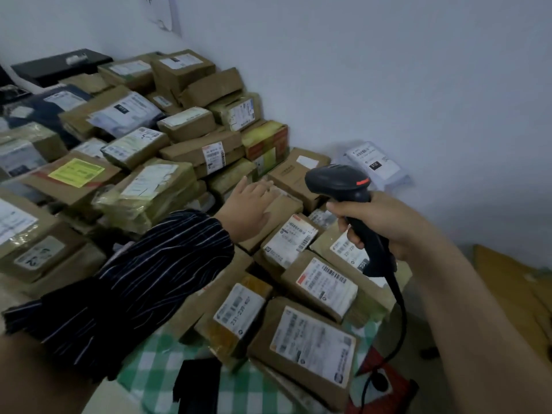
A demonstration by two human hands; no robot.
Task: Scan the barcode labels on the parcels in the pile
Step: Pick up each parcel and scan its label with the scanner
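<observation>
A big pile of brown cardboard parcels (167, 162) with white barcode labels fills the table against the wall. My right hand (385, 222) grips a black corded barcode scanner (343, 183), whose head points left and down over the near parcels. My left hand (251, 204), in a dark striped sleeve, lies flat with fingers spread on a plain brown parcel (283, 207) in the middle of the pile. Just below it a parcel shows a white barcode label (291, 239). More labelled parcels (313, 339) lie at the front.
A green and white checked cloth (155, 360) covers the table under the parcels. A white mailer bag (376, 165) leans on the wall at the right. A black box (59, 65) sits at the back left. A red object (385, 383) lies under the scanner's cord. Flat cardboard (513, 294) lies at the far right.
</observation>
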